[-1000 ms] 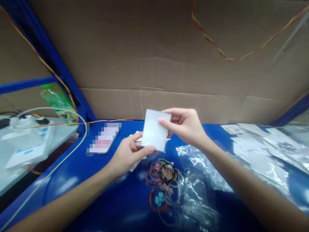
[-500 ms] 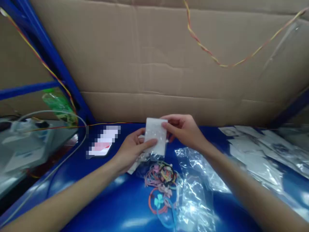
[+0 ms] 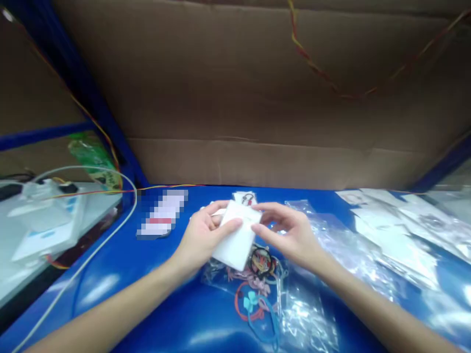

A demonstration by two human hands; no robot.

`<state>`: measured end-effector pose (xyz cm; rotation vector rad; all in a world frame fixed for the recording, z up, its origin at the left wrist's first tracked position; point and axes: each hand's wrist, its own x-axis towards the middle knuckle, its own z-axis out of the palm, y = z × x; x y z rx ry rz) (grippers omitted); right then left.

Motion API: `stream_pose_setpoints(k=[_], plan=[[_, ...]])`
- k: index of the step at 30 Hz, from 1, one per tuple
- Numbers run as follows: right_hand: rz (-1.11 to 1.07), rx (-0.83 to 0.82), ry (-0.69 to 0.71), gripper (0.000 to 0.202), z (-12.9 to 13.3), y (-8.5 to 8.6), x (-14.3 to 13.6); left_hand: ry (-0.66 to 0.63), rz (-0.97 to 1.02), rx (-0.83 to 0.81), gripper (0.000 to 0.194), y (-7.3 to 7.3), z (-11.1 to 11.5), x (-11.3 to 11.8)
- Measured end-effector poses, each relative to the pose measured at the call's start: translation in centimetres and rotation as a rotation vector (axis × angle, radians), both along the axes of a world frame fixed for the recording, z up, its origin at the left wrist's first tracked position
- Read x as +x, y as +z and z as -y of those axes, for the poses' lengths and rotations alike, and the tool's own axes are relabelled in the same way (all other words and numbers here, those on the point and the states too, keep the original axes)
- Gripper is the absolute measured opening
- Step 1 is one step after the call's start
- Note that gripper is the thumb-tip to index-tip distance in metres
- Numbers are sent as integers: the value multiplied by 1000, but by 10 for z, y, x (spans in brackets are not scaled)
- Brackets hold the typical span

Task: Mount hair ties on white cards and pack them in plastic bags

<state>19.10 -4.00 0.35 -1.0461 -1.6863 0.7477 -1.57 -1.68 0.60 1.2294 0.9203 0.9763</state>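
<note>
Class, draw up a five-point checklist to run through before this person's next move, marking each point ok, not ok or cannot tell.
1. Left hand holds the white card: ok, thumb across its face.
2. Right hand grips the card too: cannot tell; its thumb is at the edge, but the other fingertips are hidden.
3. Phone clear of both hands: ok, it lies off to the left.
4. Bands separated: not ok, several overlap.
5. Card's print legible: cannot tell, too blurred.

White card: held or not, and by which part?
White card is held: left hand thumb over its upper face, right hand at its upper right edge.
</note>
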Motion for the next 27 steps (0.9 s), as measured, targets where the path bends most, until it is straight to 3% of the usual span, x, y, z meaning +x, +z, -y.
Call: stream_pose_setpoints(k=[5,8,11,15,20,27], plan=[[47,-13,88,26,4,-4,-6,20,-27,15,52,5,3,0],[-34,-70,125,39,5,-5,-9,40,-7,14,47,5,4,1],[-196,-246,201,54,5,-7,-10,83,-1,26,42,6,3,1],[-327,-420,262,47,5,-8,-11,102,-3,45,36,5,1,-1],[-338,-416,196,44,3,-7,-8,72,-43,98,37,2,-6,-5],[-400,-450,381,33,7,-10,-6,8,-49,306,18,-3,-7,-6]])
